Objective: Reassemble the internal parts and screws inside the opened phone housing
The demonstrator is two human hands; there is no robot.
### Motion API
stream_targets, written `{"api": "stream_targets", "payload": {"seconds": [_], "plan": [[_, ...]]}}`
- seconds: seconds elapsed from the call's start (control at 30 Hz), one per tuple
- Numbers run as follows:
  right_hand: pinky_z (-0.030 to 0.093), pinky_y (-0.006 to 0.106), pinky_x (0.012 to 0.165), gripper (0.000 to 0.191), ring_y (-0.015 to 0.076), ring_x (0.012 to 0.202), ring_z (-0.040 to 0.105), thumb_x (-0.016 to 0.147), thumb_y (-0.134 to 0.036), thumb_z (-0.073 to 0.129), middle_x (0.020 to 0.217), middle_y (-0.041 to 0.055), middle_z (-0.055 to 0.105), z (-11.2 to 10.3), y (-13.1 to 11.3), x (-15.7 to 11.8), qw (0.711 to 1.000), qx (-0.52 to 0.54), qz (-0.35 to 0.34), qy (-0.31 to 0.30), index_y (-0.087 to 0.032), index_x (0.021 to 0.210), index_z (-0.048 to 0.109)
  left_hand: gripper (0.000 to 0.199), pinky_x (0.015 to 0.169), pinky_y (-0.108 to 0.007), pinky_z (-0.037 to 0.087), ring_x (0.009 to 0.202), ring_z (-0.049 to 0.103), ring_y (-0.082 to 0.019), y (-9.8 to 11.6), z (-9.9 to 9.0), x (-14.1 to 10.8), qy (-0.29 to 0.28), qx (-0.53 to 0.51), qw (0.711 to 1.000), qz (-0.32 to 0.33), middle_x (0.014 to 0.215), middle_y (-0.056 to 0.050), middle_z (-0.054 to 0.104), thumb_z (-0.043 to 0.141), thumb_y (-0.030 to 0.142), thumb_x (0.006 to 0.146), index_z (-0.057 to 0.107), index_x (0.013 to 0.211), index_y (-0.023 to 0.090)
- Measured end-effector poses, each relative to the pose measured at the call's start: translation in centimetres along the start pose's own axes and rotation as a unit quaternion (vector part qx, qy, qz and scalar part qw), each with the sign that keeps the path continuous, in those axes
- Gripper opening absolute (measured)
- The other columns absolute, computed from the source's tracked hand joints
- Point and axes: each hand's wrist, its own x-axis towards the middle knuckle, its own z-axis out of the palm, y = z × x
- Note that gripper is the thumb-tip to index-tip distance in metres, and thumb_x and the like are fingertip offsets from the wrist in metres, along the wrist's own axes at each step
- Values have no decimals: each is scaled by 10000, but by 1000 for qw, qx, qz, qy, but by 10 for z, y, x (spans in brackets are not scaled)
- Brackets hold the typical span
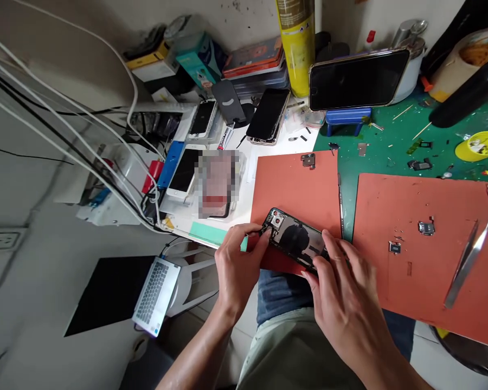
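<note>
An opened phone housing [296, 238], dark-framed with a camera opening and a round black patch inside, is held tilted over the near edge of the left orange-red mat [293, 184]. My left hand [241, 259] pinches its camera-end corner between thumb and fingers. The other end is gripped by my right hand [341, 284], whose fingers cover that part. A small camera module [308, 160] lies near the mat's far edge. Right of this mat rests a thin metal pick tool [340, 206].
Tweezers [463, 271] and small phone parts [426, 226] lie on the right mat [435, 189]. Several phones [268, 116] stand or lie at the back left. A yellow spray can [299, 54] rises behind. White cables [85, 157] hang left, above a laptop [156, 292].
</note>
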Motion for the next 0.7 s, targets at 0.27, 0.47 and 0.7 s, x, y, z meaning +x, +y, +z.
{"api": "stream_targets", "payload": {"seconds": [0.27, 0.47, 0.7], "plan": [[508, 617, 1046, 202, 439, 1365, 570, 1023, -156, 620, 1538, 286, 575, 4, 4, -3, 999, 35, 2, 0, -107, 1217, 648, 59, 800, -307, 525, 828, 722, -180, 4, 6, -2, 34, 35, 999, 10, 883, 7, 772, 763, 306, 931, 775, 952, 252], [520, 626, 1024, 214, 451, 1324, 590, 992, -128, 646, 1514, 302, 582, 6, 6, -5, 999, 40, -5, 4, -95, 1203, 643, 53, 786, -285, 533, 799, 712, -166, 5, 8, -3, 41, 50, 998, 12, 862, 16, 764, 764, 289, 919, 768, 945, 244], [517, 632, 1010, 210, 464, 1306, 588, 990, -125, 612, 1495, 333, 577, 6, 6, -3, 999, 43, -9, 14, -71, 1190, 648, 85, 795, -293, 537, 784, 700, -167, 2, 7, -4, 39, 52, 998, 3, 855, 14, 752, 775, 327, 925, 770, 948, 245]]}}
